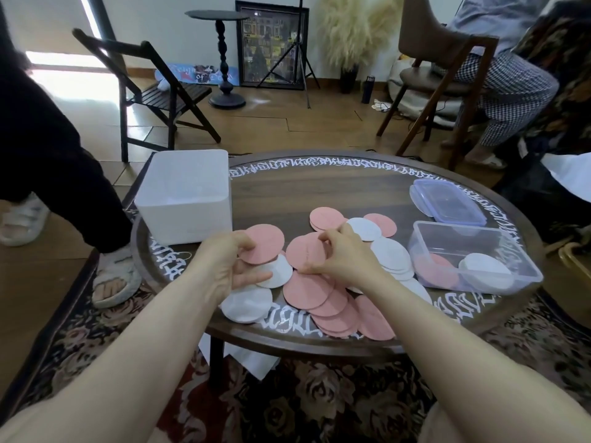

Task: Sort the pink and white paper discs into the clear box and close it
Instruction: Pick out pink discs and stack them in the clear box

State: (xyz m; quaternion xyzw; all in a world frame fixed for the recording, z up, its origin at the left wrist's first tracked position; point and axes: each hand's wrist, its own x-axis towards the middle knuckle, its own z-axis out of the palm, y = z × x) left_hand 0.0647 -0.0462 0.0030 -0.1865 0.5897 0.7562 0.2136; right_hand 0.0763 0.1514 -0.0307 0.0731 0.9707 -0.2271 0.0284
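Observation:
Several pink discs (323,298) and white discs (246,303) lie scattered over the front of the round wooden table (319,187). My left hand (224,266) pinches a pink disc (265,244) with white discs below it. My right hand (342,254) grips another pink disc (303,252) at its edge. The clear box (473,254) stands open at the right, with pink and white discs inside. Its blue-rimmed lid (447,201) lies behind it on the table.
A white square container (187,196) stands at the table's left back. A person in dark clothes and slippers stands at the left. A folding chair (153,87) and a seated person are behind the table. A patterned rug lies below.

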